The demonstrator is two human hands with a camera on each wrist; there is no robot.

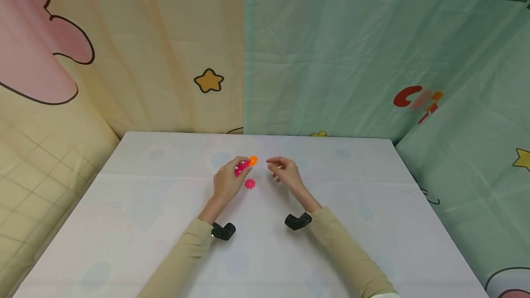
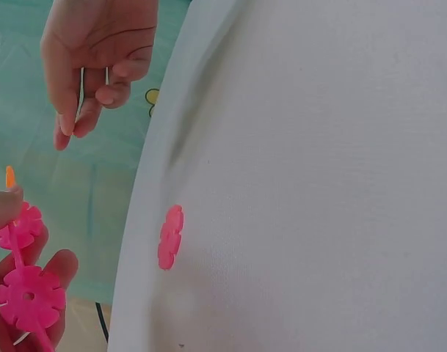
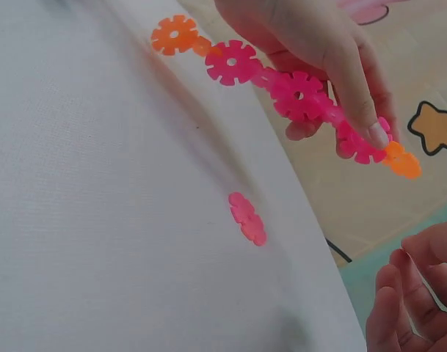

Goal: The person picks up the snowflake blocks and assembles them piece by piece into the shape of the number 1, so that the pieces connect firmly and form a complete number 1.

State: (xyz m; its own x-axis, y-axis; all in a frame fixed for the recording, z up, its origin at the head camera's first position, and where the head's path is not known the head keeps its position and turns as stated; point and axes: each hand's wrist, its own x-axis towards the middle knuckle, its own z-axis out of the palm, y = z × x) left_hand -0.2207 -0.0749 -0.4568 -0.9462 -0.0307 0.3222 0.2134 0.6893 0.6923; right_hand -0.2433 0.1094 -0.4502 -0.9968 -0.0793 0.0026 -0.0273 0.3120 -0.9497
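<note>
A chain of linked notched plastic discs (image 3: 298, 97), pink in the middle with orange at both ends, is in my left hand (image 1: 225, 183). In the right wrist view, the thumb and fingers pinch it near one end, beside the orange disc (image 3: 403, 160). A single pink notched disc (image 1: 250, 183) lies on the table close to the left hand, apart from the chain. Across from the chain's orange end, my right hand (image 1: 286, 174) hovers with loosely bent fingers. Nothing shows between its thumb and fingertips in the right wrist view.
A white cloth covers the table (image 1: 265, 261), whose far edge lies beyond the hands. Behind it hang a yellow curtain (image 1: 174, 49) and a green curtain (image 1: 331, 59). Each wrist wears a black camera (image 1: 223, 231).
</note>
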